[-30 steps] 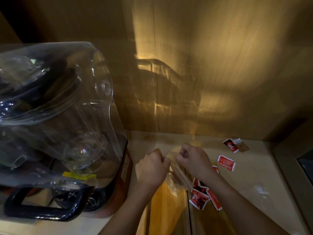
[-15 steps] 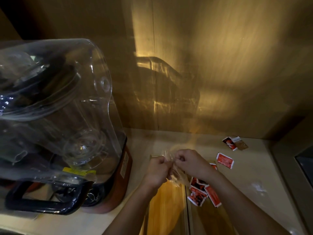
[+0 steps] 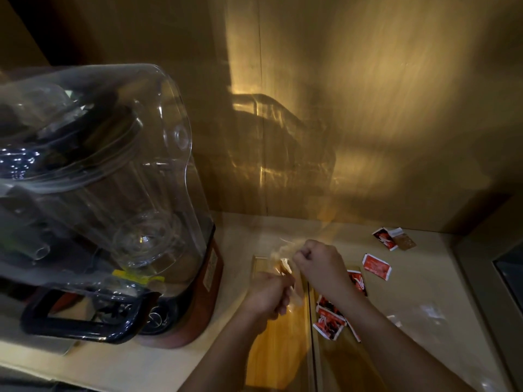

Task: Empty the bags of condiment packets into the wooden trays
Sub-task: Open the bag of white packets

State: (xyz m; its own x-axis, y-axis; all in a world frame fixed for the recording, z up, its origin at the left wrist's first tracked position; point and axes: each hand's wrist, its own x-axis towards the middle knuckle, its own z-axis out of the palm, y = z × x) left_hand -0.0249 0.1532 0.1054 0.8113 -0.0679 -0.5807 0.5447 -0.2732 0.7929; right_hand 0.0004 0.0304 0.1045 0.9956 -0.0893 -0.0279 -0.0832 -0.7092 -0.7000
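Both hands are fisted on a clear bag [image 3: 285, 274] held over the left tray [image 3: 278, 340]. The left hand [image 3: 268, 292] pinches the lower part of the film, the right hand [image 3: 318, 265] pinches its upper edge just beside it, as if pulling the plastic apart. The bag is blurred and nearly see-through, so I cannot tell whether it is torn open or what it holds.

The main risk is a sudden tear — if the film gives all at once, packets could spray past the tray's low wall onto the counter [image 3: 424, 284], where red packets [image 3: 377, 265] already lie loose near the back. Others [image 3: 329, 318] sit in or over the right tray [image 3: 353, 363]; the wrist hides part of them. A pour aimed too far right would mix the two trays. The blender [image 3: 113, 222] stands close to the left elbow, so a wide jerk could knock it.

The bag is thin, crinkly and glossy, catching light in streaks. The packets are flat, small rectangles, red with white print, slick-looking; one at the back seems brown. The trays are smooth, warm, varnished wood, long and narrow, side by side. The blender's cover is hard clear plastic with rounded corners over a dark base — bulky and rigid.
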